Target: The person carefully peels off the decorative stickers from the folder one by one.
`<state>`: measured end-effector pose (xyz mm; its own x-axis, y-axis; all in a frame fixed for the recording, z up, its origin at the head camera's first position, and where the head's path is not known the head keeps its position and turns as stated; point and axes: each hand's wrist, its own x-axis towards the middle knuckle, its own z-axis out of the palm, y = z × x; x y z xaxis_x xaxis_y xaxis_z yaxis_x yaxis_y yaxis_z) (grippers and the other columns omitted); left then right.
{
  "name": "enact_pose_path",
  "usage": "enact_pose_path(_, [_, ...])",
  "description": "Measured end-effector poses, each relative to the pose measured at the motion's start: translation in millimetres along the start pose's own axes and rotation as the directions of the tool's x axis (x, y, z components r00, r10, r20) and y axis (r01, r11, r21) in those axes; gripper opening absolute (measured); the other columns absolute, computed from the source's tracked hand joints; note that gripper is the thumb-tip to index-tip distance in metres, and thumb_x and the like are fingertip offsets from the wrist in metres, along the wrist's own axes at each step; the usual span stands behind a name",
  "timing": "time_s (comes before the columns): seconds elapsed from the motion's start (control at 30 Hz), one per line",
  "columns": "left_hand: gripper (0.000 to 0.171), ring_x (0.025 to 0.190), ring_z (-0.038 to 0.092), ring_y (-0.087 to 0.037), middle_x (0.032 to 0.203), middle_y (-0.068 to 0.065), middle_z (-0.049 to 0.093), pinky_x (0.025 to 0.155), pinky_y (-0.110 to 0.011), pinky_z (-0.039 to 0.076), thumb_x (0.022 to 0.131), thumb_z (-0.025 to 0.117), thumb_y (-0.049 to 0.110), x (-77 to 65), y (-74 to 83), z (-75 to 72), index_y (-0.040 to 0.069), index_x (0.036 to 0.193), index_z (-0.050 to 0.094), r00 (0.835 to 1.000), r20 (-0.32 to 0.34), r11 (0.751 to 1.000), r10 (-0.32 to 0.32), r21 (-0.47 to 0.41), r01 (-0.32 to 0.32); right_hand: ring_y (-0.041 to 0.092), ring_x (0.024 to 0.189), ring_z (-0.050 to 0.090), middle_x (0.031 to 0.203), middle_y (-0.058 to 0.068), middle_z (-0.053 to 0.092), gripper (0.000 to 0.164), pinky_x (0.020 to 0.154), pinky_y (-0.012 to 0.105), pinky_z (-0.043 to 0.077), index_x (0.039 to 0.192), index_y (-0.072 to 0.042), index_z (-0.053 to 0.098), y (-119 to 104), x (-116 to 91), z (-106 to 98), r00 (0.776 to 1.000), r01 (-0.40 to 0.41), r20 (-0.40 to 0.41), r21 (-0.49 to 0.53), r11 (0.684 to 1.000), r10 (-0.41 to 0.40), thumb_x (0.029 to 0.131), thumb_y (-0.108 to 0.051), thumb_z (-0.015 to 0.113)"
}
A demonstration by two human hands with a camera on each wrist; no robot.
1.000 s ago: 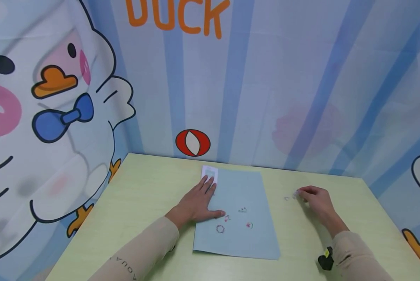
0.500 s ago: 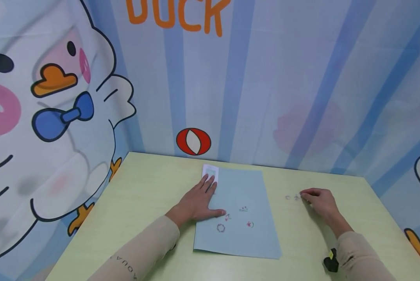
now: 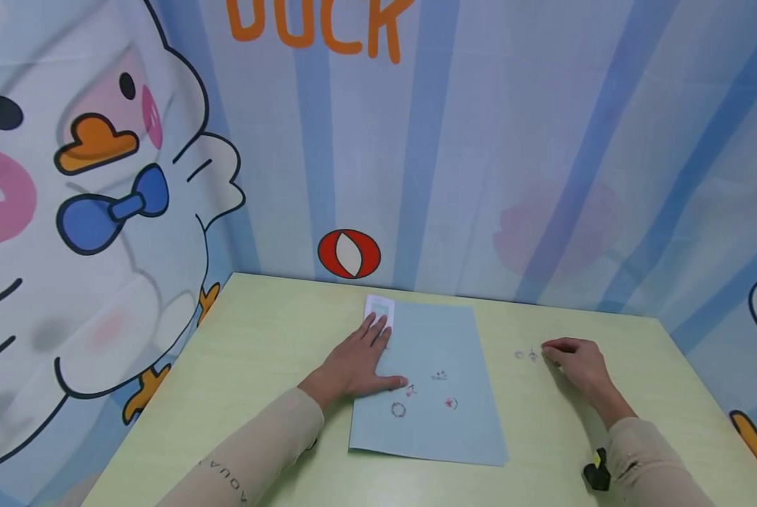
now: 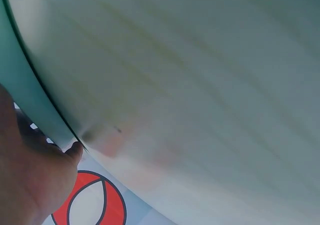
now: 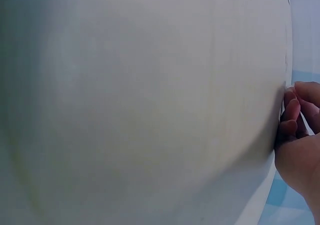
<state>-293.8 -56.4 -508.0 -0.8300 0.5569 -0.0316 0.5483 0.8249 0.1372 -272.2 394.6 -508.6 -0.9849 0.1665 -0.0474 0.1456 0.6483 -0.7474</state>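
Note:
My left hand lies flat with spread fingers on a blue-grey paper sheet, its fingertips on a small white-and-pink card at the sheet's far left corner. Small pink and dark sticker-like designs show on the sheet, among them a ring-shaped one and a red one, with one close by the left thumb. Right of the sheet, my right hand has thumb and fingertips pinched together low at the tabletop. Tiny pale sticker-like pieces lie just left of those fingertips; whether one is between them I cannot tell.
Both arms reach over a pale yellow table. A black object with a yellow mark is at the right wrist. Behind the table hangs a blue-striped cloth backdrop with cartoon duck prints.
My right hand has shifted slightly right, so the small piece at its fingertips now shows beside them on the table. The left hand stays in place on the sheet.

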Motion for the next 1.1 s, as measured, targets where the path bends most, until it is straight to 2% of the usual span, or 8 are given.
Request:
enact_pose_path(0.13, [0.11,0.164,0.003,-0.031,0.178,-0.007,0.012,0.13,-0.045,0.016,0.092,0.044,0.086,0.0,-0.4,-0.3,0.011,0.17,0.023,1.0,-0.002,1.0,-0.002,0.009,0.002,0.02,0.101,0.064,0.13,0.024,0.068,0.042,0.077,0.027,0.053,0.134,0.004,0.069,-3,-1,3,1.0,0.002,-0.006,0.011,1.0,-0.002,0.108,-0.028,0.063])
enact_pose_path(0.27, [0.11,0.164,0.004,-0.031,0.178,-0.008,0.012,0.13,-0.048,0.017,0.092,0.045,0.085,-1.4,0.1,-3.2,0.01,0.17,0.024,1.0,-0.006,1.0,-0.007,0.001,0.007,0.018,0.097,0.064,0.124,0.022,0.069,0.046,0.074,0.025,0.053,0.134,0.005,0.068,-7,-3,6,1.0,0.025,-0.02,0.043,0.999,-0.024,0.107,-0.032,0.065])
enact_pose_path(0.5, [0.109,0.164,0.004,-0.031,0.178,-0.007,0.012,0.13,-0.05,0.017,0.092,0.046,0.084,-1.8,0.4,-3.1,0.011,0.17,0.024,1.0,-0.003,1.0,-0.009,-0.019,0.009,0.019,0.094,0.061,0.117,0.018,0.071,0.043,0.069,0.027,0.051,0.13,0.003,0.071,-16,-5,13,0.995,0.085,-0.061,0.004,0.996,-0.085,0.106,-0.033,0.066])
enact_pose_path(0.83, [0.109,0.164,0.005,-0.031,0.178,-0.008,0.012,0.13,-0.049,0.018,0.092,0.042,0.086,-1.8,-1.1,-3.0,0.011,0.17,0.023,1.0,-0.007,1.0,-0.002,-0.004,0.002,0.025,0.093,0.066,0.117,0.019,0.07,0.048,0.069,0.031,0.054,0.134,0.0,0.07,-46,-8,26,0.99,0.138,0.006,0.128,0.982,-0.14,0.105,-0.038,0.068])
enact_pose_path(1.03, [0.109,0.164,0.005,-0.032,0.178,-0.008,0.013,0.13,-0.049,0.017,0.093,0.043,0.085,-3.5,2.0,-4.9,0.01,0.17,0.024,1.0,-0.004,1.0,-0.003,-0.009,0.003,0.032,0.1,0.066,0.119,0.018,0.07,0.046,0.077,0.035,0.056,0.133,0.0,0.071,-66,-11,36,0.977,0.205,0.016,0.163,0.965,-0.211,0.104,-0.036,0.07])
enact_pose_path(1.1, [0.109,0.164,0.005,-0.031,0.178,-0.008,0.013,0.13,-0.049,0.017,0.093,0.042,0.085,-3.7,2.9,-4.7,0.01,0.17,0.024,1.0,-0.004,1.0,-0.002,-0.011,0.002,0.031,0.1,0.065,0.119,0.018,0.07,0.045,0.079,0.037,0.056,0.132,0.001,0.071,-70,-12,40,0.973,0.223,0.021,0.173,0.959,-0.23,0.104,-0.034,0.071])
